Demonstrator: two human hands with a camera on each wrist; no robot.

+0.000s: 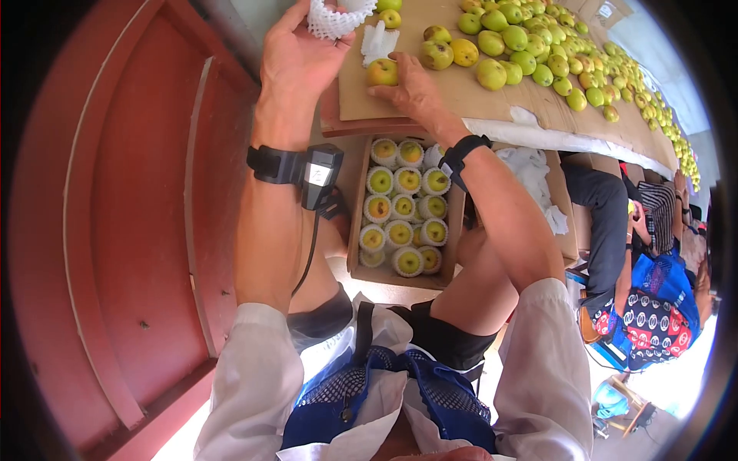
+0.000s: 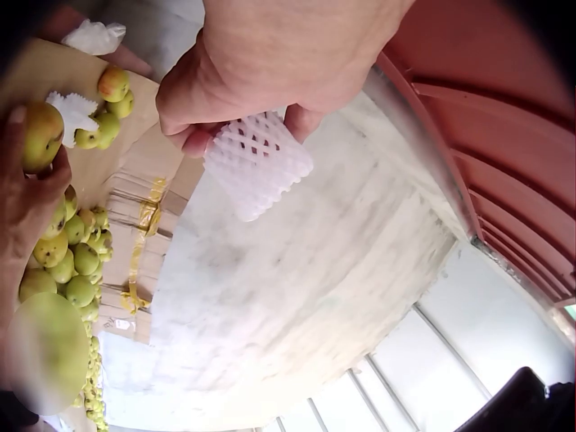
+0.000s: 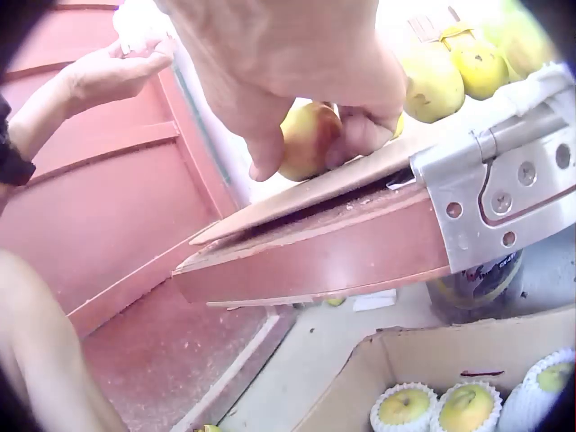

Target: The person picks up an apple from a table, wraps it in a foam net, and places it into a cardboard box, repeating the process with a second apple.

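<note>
At the top of the head view, my left hand [image 1: 296, 65] holds a white foam net sleeve [image 1: 330, 24]. The left wrist view shows the fingers at one end of this sleeve [image 2: 258, 171], which stands spread into a tube. My right hand [image 1: 419, 91] grips a yellow-green apple [image 1: 381, 72] at the near edge of the cardboard-covered table [image 1: 461, 104]. In the right wrist view the apple [image 3: 308, 144] has a red blush and sits between thumb and fingers. Another white foam sleeve [image 1: 379, 40] lies just beyond it.
Loose apples [image 1: 538, 46] spread across the table to the right. Below the table edge stands a cardboard box [image 1: 357, 230] of apples in foam sleeves. A red panel [image 1: 138, 192] rises at the left. Another person's leg [image 1: 603, 223] shows at the right.
</note>
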